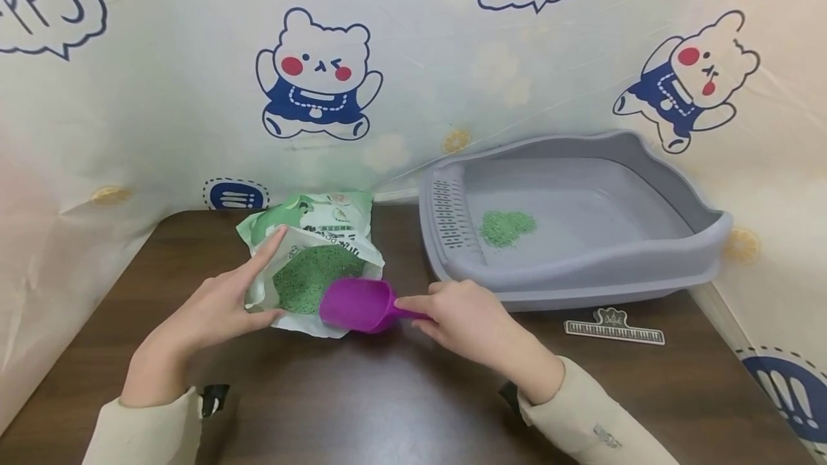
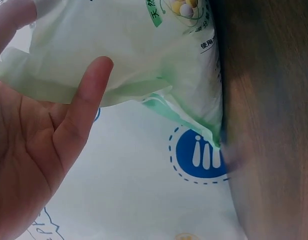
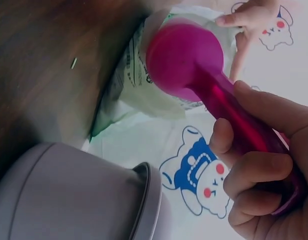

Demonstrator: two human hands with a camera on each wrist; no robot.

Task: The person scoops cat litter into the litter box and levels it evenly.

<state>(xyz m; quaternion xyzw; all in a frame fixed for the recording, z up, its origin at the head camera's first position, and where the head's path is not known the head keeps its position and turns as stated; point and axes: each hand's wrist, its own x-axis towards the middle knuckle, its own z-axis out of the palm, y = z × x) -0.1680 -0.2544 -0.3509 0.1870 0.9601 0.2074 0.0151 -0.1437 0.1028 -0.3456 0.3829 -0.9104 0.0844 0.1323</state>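
**Scoop and litter bag, centre of frame**

Purple scoop (image 1: pixel 358 305): rigid plastic, judged light and smooth, possibly slick. Best taken by the handle, where the right hand (image 1: pixel 461 318) grips it now, fingers curled round the stem and index finger laid along it. Its bowl sits at the bag mouth, lower centre of the head view.

Litter bag (image 1: pixel 310 264): soft film, lying on the brown table (image 1: pixel 388 400) left of centre; likely floppy at the lip and weighty below. The left hand (image 1: pixel 216 307) holds the opening apart, fingers mostly straight, thumb under the lip.

Green granules (image 1: pixel 313 280): loose, apt to spill. A small heap (image 1: pixel 507 227) lies in the grey tray (image 1: pixel 646 264), right of centre.

Unclear: bag fill level; whether the scoop holds anything; bag print; the toothed clip (image 1: pixel 614 326), lower right.
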